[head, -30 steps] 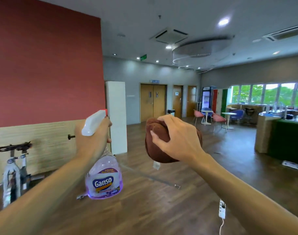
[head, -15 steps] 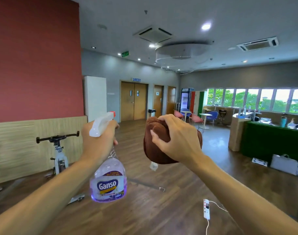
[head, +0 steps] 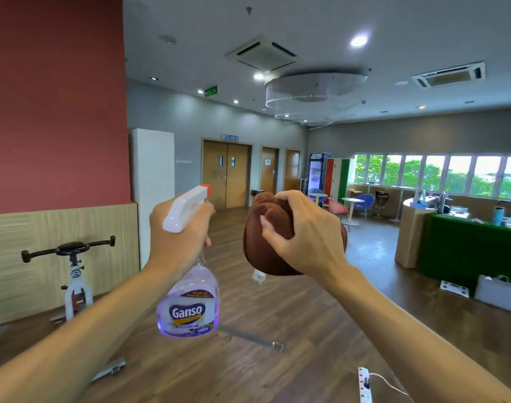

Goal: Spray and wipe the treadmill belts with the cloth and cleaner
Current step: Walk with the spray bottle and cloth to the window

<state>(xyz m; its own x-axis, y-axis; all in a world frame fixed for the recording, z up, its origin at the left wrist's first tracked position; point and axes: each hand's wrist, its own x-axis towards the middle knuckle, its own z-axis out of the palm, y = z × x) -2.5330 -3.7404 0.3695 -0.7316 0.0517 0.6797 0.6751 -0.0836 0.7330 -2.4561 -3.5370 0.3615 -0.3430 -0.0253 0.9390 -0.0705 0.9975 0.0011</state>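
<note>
My left hand (head: 175, 242) grips the neck of a spray bottle (head: 188, 303) with purple cleaner, a "Ganso" label and a white trigger head with a red nozzle pointing forward. My right hand (head: 303, 237) holds a bunched brown cloth (head: 263, 248) at chest height, a white tag hanging under it. Both arms are stretched out in front of me, hands side by side and apart. No treadmill belt is in view.
A white exercise bike (head: 74, 274) stands by the left wall. A white power strip (head: 364, 383) with its cord lies on the wood floor. A green counter (head: 463, 251), a bag (head: 498, 295), chairs and small tables (head: 353, 205) stand at right; doors (head: 226, 175) are ahead.
My view has swung to the right: the bike slid into fuller view at left and the green counter came in at right. Both hands keep their hold and stay in front of me.
</note>
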